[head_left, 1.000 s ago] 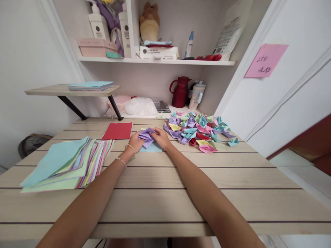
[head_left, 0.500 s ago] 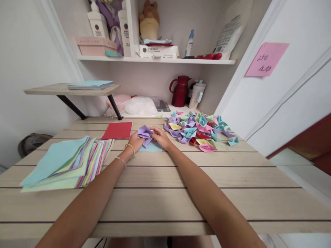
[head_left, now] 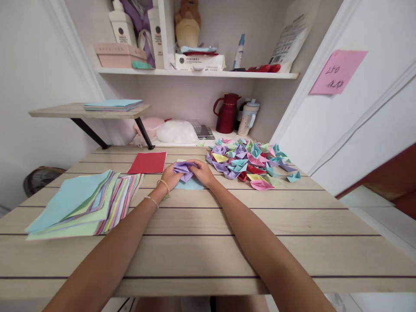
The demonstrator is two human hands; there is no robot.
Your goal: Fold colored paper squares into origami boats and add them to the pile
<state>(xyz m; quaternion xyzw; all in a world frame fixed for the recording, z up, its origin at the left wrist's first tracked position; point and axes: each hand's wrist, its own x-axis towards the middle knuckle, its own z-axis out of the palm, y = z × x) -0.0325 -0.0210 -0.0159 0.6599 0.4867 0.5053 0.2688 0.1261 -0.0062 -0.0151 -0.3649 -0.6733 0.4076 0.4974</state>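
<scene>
My left hand (head_left: 170,176) and my right hand (head_left: 202,171) meet at the middle of the wooden table (head_left: 208,225), both pinched on a partly folded purple paper piece (head_left: 184,169). Under it lies a flat light blue sheet (head_left: 191,185). A red sheet (head_left: 147,163) lies just to the left. A heap of several folded paper boats (head_left: 250,162) in purple, blue, pink, yellow and red spreads to the right of my right hand. A fanned stack of coloured paper sheets (head_left: 87,203) rests at the left of the table.
At the back stand a red jug (head_left: 226,113) and a pale cup (head_left: 247,118). A small raised shelf (head_left: 87,112) carries more sheets. The upper shelf (head_left: 198,73) holds bottles and boxes. A pink note (head_left: 338,71) sticks on the white door at right.
The purple piece was lifted a little and turned between my fingers, then lowered again toward the blue sheet. My arms stayed in place.
</scene>
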